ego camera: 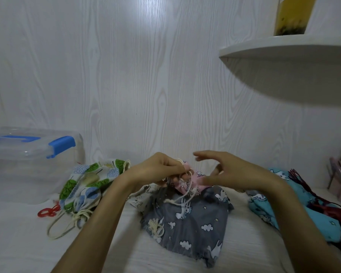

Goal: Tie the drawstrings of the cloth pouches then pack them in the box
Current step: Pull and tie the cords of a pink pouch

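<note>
- Beneath both hands, a grey cloud-print pouch [193, 223] lies on the white bed [18, 243].
- Left hand [158, 168] pinches the pink pouch's [187, 182] cream drawstring [185, 194]; right hand [224, 170] hovers alongside, fingers spread, holding nothing.
- Tying looks underway; next, the right hand must take the loose end.
- Far left of the hands, beyond the leaf-print pouch [85, 184], stands the lidded clear box [34, 164].

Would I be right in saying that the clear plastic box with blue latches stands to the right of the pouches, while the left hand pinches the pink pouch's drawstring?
Not quite: the clear plastic box with blue latches stands to the left of the pouches, as the head view shows. The left hand does pinch the cream drawstring of the pink cloth pouch.
</note>
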Demonstrator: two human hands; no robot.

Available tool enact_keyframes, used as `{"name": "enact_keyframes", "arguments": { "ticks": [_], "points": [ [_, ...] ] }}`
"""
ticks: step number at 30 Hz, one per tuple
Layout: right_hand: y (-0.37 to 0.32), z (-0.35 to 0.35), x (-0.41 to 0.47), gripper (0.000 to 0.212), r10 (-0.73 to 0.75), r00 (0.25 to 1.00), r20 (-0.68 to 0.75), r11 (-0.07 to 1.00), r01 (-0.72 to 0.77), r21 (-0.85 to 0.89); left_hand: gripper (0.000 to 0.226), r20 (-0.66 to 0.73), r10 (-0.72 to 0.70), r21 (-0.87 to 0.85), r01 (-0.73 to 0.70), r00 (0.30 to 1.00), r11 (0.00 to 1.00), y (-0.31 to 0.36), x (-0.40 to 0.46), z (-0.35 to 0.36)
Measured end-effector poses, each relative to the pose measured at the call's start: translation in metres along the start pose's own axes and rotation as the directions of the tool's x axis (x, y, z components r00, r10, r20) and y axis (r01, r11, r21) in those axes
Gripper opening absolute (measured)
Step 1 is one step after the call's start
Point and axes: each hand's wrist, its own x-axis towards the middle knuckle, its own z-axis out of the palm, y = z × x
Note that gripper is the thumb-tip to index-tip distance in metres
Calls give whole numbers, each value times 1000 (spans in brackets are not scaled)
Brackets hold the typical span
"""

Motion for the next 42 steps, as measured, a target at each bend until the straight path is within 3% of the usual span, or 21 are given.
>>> {"name": "enact_keyframes", "arguments": {
  "ticks": [2,6,11,14,19,23,27,31,35,38,42],
  "points": [
    [-9,13,5,63,-20,999,-30,1000,20,-6,26,-2,3,2,-3,1000,1000,0,0,0],
    [-13,21,8,23,52,986,-158,988,-28,149,25,-25,-19,-65,18,999,998,-3,1,-2],
    [-9,12,5,25,156,986,-62,943,-130,306,18,15,-49,-148,50,999,988,-1,2,1],
    [-7,11,3,21,167,986,-8,948,-158,278,17,10,-51,-189,52,999,981,-2,2,3],
    [-4,0,-3,20,61,996,-67,962,-41,270,21,-37,-92,-359,73,995,931,-5,3,1],
    [-3,-8,-9,12,-30,999,31,974,22,227,27,16,-66,-327,68,998,943,-5,3,4],
    [-3,-8,-11,22,-66,996,52,972,53,231,31,-22,-14,-313,7,1000,950,-4,2,5],
    [2,-3,-3,19,-82,996,-38,954,90,286,11,-105,56,-290,-85,993,953,-6,4,5],
    [5,13,5,18,-136,983,-127,938,169,303,12,-171,141,-277,-185,975,943,-5,5,8],
    [8,20,9,9,-115,960,-255,912,204,356,12,-227,191,-258,-248,955,934,-6,5,9],
    [9,27,12,3,-77,945,-319,890,209,406,17,-327,214,-161,-277,921,947,-4,5,9]
  ]
}}
